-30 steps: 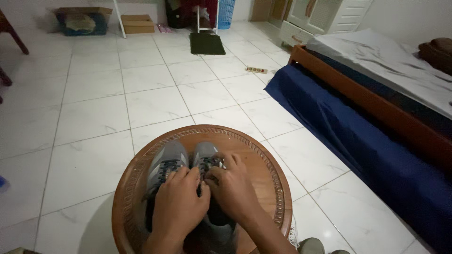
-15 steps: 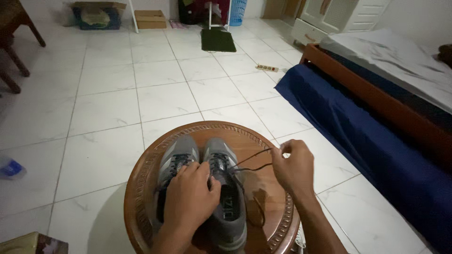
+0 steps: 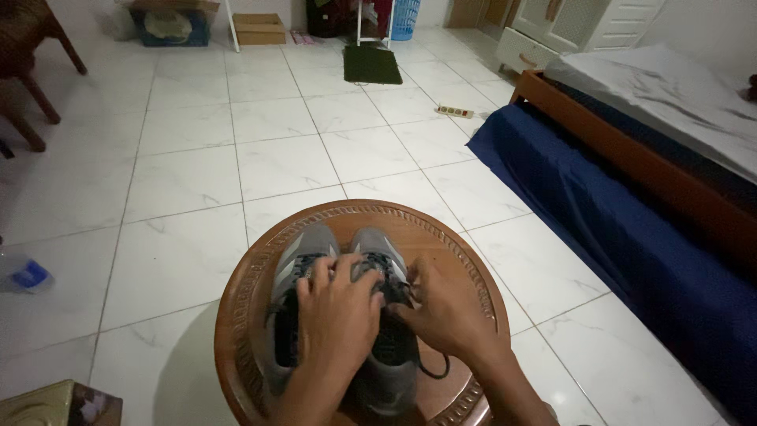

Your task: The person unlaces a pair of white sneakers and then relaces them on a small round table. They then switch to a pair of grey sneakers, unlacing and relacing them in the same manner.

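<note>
Low in the centre of the frame, a pair of grey sneakers (image 3: 347,308) is sitting side by side on a round carved wooden table (image 3: 453,260), toes pointing toward the top of the frame. The left hand (image 3: 337,319) is lying across the tongues of both shoes, fingers curled down onto the lacing. The right hand (image 3: 445,312) is pressing in from the right, its fingertips pinching the dark shoelace (image 3: 434,371) at the right-hand sneaker (a loop is trailing onto the tabletop below). White floor tiles (image 3: 181,181) are surrounding the table, and a blue-draped bed (image 3: 615,221) is running along the right edge.
</note>
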